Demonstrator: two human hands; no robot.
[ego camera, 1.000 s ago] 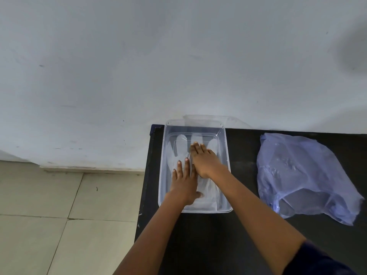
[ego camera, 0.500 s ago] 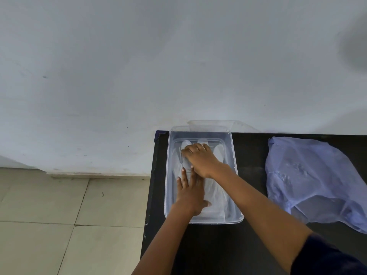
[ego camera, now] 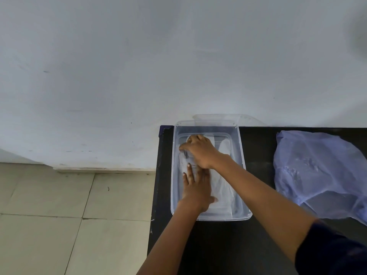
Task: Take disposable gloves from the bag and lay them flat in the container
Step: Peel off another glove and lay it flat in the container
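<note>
Gloves (ego camera: 222, 187) lay in the clear container (ego camera: 241, 163) on the table (ego camera: 258, 147), left hand (ego camera: 195, 192) pressing flat with fingers spread to pin them, right hand (ego camera: 200, 151) loosely curled, smoothing the far end (bag (ego camera: 321, 171) well aside), neither gripping anything.

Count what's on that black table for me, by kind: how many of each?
Clear container: 1
Clear lid behind it: 1
Purple bag: 1
Hands, left and right, pressing the gloves: 2
Gloves: a flat layer, number unclear
Total: 5, gloves aside
</note>
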